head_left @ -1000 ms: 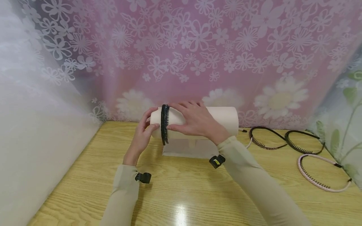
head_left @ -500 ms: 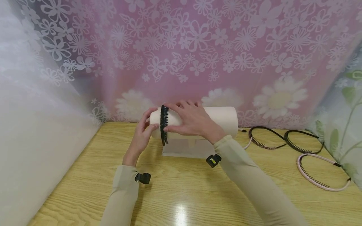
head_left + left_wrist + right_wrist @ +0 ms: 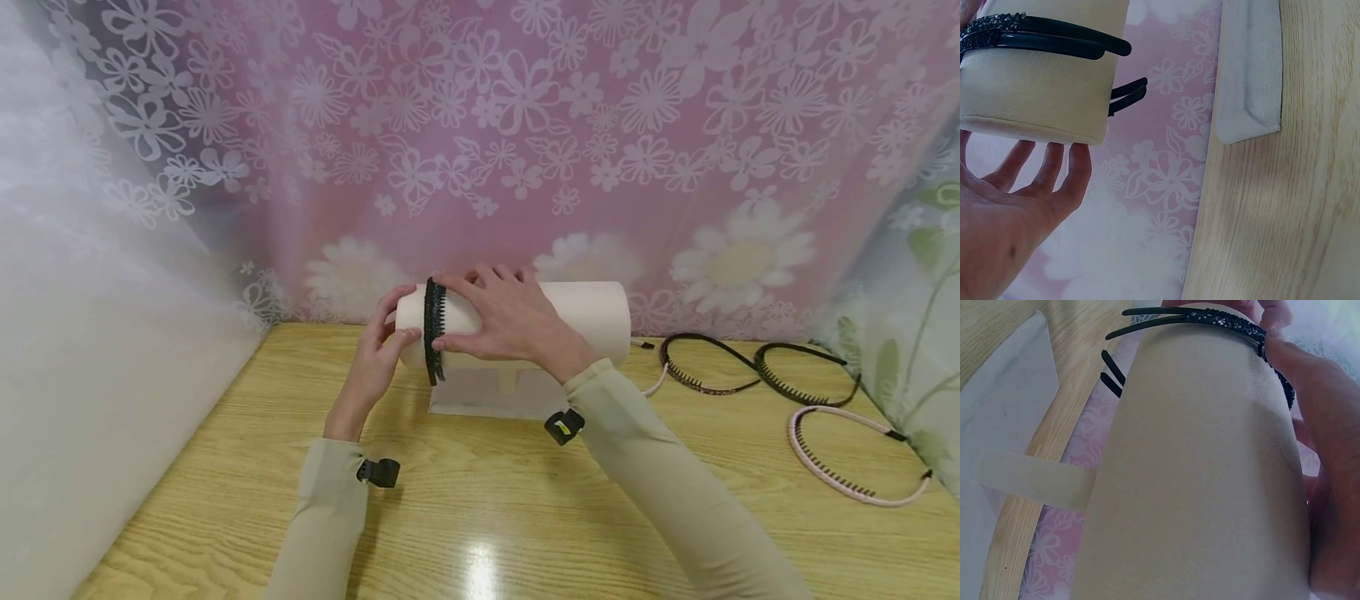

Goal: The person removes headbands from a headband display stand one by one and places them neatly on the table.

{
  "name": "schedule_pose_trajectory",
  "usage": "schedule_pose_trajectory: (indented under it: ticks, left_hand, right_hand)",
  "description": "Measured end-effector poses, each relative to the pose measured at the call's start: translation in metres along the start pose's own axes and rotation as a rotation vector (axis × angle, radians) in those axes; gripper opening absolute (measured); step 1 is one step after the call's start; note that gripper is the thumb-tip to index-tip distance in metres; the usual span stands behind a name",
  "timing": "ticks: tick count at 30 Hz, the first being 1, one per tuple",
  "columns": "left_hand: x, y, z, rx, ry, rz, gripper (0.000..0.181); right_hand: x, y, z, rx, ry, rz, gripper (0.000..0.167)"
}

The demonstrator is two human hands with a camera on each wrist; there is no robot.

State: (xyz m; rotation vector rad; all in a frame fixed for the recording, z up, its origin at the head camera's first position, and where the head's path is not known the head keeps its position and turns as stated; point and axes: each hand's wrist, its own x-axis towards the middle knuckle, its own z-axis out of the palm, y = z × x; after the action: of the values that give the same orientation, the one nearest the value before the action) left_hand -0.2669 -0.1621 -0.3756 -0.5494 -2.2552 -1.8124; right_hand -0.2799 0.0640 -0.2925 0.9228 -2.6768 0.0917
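Observation:
A cream padded cylinder [image 3: 588, 312] lies sideways on a headband stand with a pale flat base [image 3: 480, 396]. Near its left end, black glittery headband arms [image 3: 1066, 40] go round it, paired at front and back like two headbands side by side. Comb teeth [image 3: 441, 312] show along their right edge. My left hand [image 3: 375, 358] grips the cylinder's left end, thumb in front and fingers behind. Spread across the top, my right hand [image 3: 502, 321] touches the headbands with thumb and index finger; its other fingers reach over the far side, partly hidden.
On the table's right lie a dark patterned headband [image 3: 705, 390], a black toothed one [image 3: 795, 396] and a pink one [image 3: 817, 471]. Part of a white band [image 3: 657, 383] shows behind the stand. A pink flowered curtain [image 3: 480, 192] hangs behind the wooden table [image 3: 450, 500].
My right hand has shifted slightly left, its thumb and index finger now further onto the headbands. The left hand keeps its hold on the cylinder's end.

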Motion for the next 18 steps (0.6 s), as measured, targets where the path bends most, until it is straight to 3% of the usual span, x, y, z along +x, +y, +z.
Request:
schedule_pose_trajectory:
  ticks: [18]
  left_hand:
    - [0.0000, 0.0007, -0.0005, -0.008, 0.003, -0.009, 0.056]
  right_hand:
    - [0.0014, -0.0013, 0.0002, -0.017, -0.016, 0.023, 0.089]
